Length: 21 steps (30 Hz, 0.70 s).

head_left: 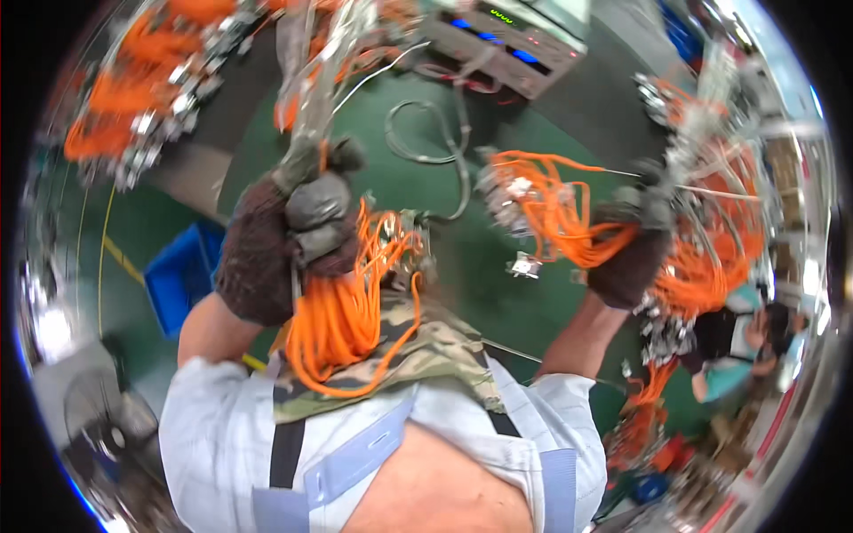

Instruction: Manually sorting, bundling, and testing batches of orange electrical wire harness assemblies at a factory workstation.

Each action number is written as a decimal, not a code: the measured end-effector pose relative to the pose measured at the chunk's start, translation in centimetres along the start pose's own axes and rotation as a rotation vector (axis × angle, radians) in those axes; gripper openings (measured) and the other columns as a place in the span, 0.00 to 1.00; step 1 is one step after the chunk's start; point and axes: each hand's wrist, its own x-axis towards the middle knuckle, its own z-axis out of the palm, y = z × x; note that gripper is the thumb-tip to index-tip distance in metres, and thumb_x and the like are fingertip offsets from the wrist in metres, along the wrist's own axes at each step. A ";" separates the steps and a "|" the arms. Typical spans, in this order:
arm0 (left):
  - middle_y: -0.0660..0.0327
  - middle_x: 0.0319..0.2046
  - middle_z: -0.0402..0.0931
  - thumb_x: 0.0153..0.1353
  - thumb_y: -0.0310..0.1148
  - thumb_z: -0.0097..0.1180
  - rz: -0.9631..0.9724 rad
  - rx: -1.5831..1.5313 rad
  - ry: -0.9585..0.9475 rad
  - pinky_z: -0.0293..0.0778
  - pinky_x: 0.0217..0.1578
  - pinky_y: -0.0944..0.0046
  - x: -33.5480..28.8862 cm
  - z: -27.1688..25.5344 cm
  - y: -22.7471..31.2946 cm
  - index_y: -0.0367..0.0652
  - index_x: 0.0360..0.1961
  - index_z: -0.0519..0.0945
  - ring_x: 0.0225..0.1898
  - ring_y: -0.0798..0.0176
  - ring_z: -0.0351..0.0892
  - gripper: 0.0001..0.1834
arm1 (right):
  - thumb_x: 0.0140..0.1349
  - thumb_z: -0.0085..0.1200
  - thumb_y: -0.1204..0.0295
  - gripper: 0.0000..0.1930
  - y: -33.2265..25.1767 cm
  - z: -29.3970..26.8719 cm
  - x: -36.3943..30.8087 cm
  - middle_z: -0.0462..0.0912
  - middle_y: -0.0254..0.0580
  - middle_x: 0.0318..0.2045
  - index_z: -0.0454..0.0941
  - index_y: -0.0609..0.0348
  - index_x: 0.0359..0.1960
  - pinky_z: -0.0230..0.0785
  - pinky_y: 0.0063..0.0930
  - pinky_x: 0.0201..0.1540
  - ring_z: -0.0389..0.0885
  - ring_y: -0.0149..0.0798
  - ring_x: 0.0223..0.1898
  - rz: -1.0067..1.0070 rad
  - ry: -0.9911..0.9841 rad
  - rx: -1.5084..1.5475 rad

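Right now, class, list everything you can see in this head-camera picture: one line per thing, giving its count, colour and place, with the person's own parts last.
Orange cable bundle: one, orange, hanging from the left hand at centre left.
Orange cable bundle with metal connectors: one, orange and silver, at the right hand.
Other cable bundles: several, orange, upper left and along the right edge.
Instrument box: one, grey with blue lights, top centre.
Grey cable loop: one, grey, on the green floor, upper centre.
Bin: one, blue, left.
Floor: green.
Other person: one, seated at right.
Left hand: dark glove, gripping its bundle.
Right hand: dark glove, gripping its bundle.
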 end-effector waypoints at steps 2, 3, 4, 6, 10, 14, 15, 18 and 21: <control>0.75 0.19 0.65 0.75 0.53 0.52 0.032 0.143 0.054 0.62 0.20 0.68 3.2 -1.8 1.5 0.35 0.56 0.74 0.16 0.76 0.63 0.28 | 0.72 0.55 0.66 0.17 1.9 -0.2 0.5 0.81 0.37 0.30 0.77 0.62 0.56 0.76 0.27 0.31 0.80 0.31 0.29 0.114 -0.037 0.154; 0.75 0.19 0.65 0.75 0.53 0.52 -0.010 0.149 0.035 0.62 0.20 0.68 4.4 -2.7 1.5 0.35 0.56 0.74 0.16 0.76 0.63 0.28 | 0.73 0.55 0.67 0.16 2.3 0.7 0.0 0.80 0.36 0.28 0.76 0.63 0.56 0.75 0.26 0.30 0.79 0.31 0.27 0.079 0.013 -0.053; 0.73 0.21 0.67 0.74 0.51 0.54 -0.007 0.386 0.093 0.65 0.22 0.68 6.8 -2.8 1.2 0.34 0.59 0.73 0.19 0.75 0.65 0.29 | 0.73 0.56 0.66 0.17 2.4 -0.4 -0.1 0.79 0.36 0.27 0.76 0.64 0.56 0.73 0.26 0.30 0.79 0.31 0.27 0.056 -0.028 -0.014; 0.65 0.35 0.77 0.68 0.43 0.63 -0.129 0.440 0.140 0.76 0.35 0.63 11.0 -8.3 2.7 0.32 0.67 0.69 0.32 0.68 0.77 0.34 | 0.73 0.56 0.65 0.18 3.7 -1.2 0.0 0.78 0.34 0.28 0.76 0.65 0.56 0.71 0.24 0.28 0.77 0.28 0.26 0.060 -0.017 -0.062; 0.48 0.67 0.69 0.66 0.41 0.62 0.882 1.889 0.217 0.65 0.68 0.52 13.8 -3.6 1.1 0.36 0.77 0.57 0.66 0.54 0.71 0.44 | 0.74 0.57 0.65 0.18 4.1 -0.6 -0.6 0.79 0.34 0.29 0.76 0.67 0.56 0.69 0.21 0.26 0.76 0.26 0.24 0.124 -0.024 -0.181; 0.49 0.67 0.69 0.69 0.46 0.60 0.527 1.637 -0.404 0.64 0.69 0.53 15.4 2.2 0.3 0.36 0.77 0.58 0.68 0.55 0.70 0.43 | 0.73 0.58 0.63 0.13 4.9 1.5 0.0 0.80 0.31 0.31 0.78 0.58 0.51 0.70 0.21 0.29 0.75 0.23 0.27 0.169 -0.057 -0.271; 0.51 0.66 0.70 0.70 0.47 0.60 0.230 1.392 -0.391 0.66 0.68 0.55 17.1 3.2 -1.4 0.36 0.77 0.58 0.66 0.57 0.71 0.43 | 0.73 0.58 0.63 0.13 5.3 1.5 -0.1 0.80 0.31 0.31 0.78 0.58 0.51 0.70 0.21 0.29 0.75 0.23 0.27 0.161 -0.051 -0.273; 0.61 0.49 0.81 0.71 0.43 0.61 -0.183 0.870 -0.457 0.77 0.53 0.65 22.5 4.3 -6.3 0.38 0.63 0.75 0.49 0.68 0.81 0.26 | 0.71 0.60 0.59 0.17 7.6 1.2 -0.5 0.84 0.41 0.33 0.78 0.60 0.49 0.77 0.39 0.34 0.83 0.42 0.30 -0.188 -0.127 -0.633; 0.62 0.45 0.84 0.70 0.41 0.62 -0.186 0.903 -0.370 0.80 0.49 0.64 23.0 6.5 -8.2 0.38 0.53 0.79 0.46 0.67 0.83 0.19 | 0.65 0.63 0.62 0.21 5.6 2.0 -1.5 0.84 0.47 0.29 0.78 0.63 0.53 0.78 0.38 0.32 0.84 0.47 0.27 -0.238 -0.180 -1.445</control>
